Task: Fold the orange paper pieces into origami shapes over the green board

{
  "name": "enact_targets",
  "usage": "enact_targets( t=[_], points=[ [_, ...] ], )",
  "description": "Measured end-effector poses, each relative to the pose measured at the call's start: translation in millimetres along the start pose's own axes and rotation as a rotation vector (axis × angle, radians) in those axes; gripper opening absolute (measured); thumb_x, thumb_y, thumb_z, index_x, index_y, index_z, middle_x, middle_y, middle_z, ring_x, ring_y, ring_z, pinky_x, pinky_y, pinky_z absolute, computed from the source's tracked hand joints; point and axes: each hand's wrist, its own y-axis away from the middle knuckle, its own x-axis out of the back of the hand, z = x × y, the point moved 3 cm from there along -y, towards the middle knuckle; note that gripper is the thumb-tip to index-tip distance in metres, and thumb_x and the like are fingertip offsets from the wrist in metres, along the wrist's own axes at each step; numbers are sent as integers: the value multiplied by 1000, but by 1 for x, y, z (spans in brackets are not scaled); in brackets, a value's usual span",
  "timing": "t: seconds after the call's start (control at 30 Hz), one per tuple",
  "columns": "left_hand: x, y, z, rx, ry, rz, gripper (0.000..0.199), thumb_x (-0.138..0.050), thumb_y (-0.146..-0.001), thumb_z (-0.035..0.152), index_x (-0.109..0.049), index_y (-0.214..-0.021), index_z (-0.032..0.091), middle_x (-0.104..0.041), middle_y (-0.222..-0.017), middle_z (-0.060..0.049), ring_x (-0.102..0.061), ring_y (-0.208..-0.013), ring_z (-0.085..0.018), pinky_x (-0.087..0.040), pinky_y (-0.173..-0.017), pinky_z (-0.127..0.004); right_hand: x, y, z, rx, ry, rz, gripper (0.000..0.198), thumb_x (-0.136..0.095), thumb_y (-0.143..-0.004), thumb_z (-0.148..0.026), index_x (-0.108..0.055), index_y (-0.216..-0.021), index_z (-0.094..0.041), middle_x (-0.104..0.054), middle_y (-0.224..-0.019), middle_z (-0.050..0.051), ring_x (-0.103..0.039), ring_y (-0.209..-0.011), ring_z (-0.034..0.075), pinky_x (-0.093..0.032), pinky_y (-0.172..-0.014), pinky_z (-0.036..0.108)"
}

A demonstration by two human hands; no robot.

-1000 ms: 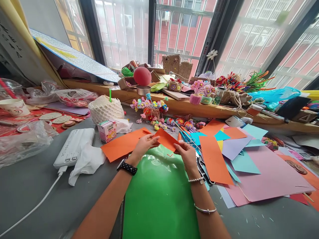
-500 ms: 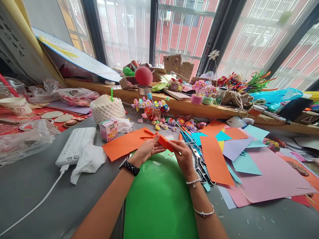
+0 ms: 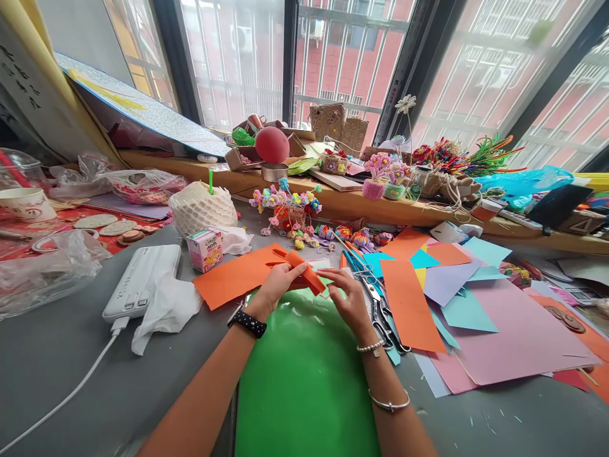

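Note:
A folded orange paper strip [image 3: 311, 279] is pinched in my left hand [image 3: 278, 287], the thumb on top and the other fingers beneath. Its right end points toward my right hand [image 3: 351, 301], whose fingers are parted and right beside it; whether a fingertip touches the paper is unclear. Both hands are above the upper end of a glossy green board [image 3: 304, 381]. Behind my left hand, a flat orange sheet [image 3: 233, 274] lies on the grey table. Close to my right hand, scissors [image 3: 380, 311] with black handles rest among paper pieces.
To the right are an orange rectangle [image 3: 412, 304], a large pink sheet [image 3: 514, 343] and teal pieces. A white power bank [image 3: 143, 279] with a cable, a crumpled tissue [image 3: 166, 311] and a pink carton [image 3: 204, 249] stand left. Behind sits a flower basket [image 3: 290, 216].
My right fingers have loosened from the strip's right end and parted. The strip has turned in my left hand, its folded side now showing more, its right end tilted lower.

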Motion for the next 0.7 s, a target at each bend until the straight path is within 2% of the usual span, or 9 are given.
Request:
enact_targets(
  t=[0.1, 0.17, 0.23, 0.37, 0.53, 0.7],
  points=[
    [-9, 3, -1, 21, -146, -207, 27, -60, -68, 34, -58, -80, 10, -65, -76, -6, -61, -72, -18, -48, -68, -28, 3, -1, 7, -180, -142, 107, 25, -44, -77, -31, -64, -86, -18, -62, -89, 6, -56, -82, 17, -47, -64, 26],
    [-16, 6, -2, 38, -250, -368, 30, -61, -66, 39, -60, -79, 12, -64, -74, -4, -59, -70, -17, -47, -64, -26, 2, -1, 12, -273, -180, 107, 27, -48, -74, -37, -64, -80, -16, -63, -82, 6, -57, -76, 17, -46, -59, 25],
    [-21, 10, -3, 40, -336, -444, 30, -61, -64, 42, -61, -71, 13, -62, -67, -1, -57, -64, -15, -45, -59, -22, -1, -1, 14, -318, -181, 77, 26, -53, -70, -39, -64, -74, -15, -63, -76, 5, -57, -71, 16, -46, -59, 24],
    [-22, 11, -3, 12, -421, -442, 32, -59, -64, 46, -60, -63, 14, -57, -57, 1, -52, -55, -12, -40, -51, -19, -3, -1, 12, -326, -147, 66, 25, -54, -68, -39, -64, -68, -16, -63, -68, 2, -57, -66, 15, -44, -61, 24],
    [-20, 7, -5, -62, -428, -445, 32, -64, -60, 41, -62, -74, 13, -60, -69, -1, -53, -61, -13, -41, -55, -21, -2, 0, 12, -329, -130, 107, 27, -53, -69, -40, -62, -64, -16, -62, -64, 1, -56, -62, 15, -43, -59, 24],
    [-21, 8, -2, -65, -406, -402, 27, -66, -59, 38, -63, -66, 12, -61, -65, -2, -54, -60, -13, -43, -57, -22, -3, 1, 16, -349, -149, 120, 26, -53, -70, -39, -62, -66, -16, -62, -64, 1, -56, -64, 15, -42, -61, 24]
  ],
)
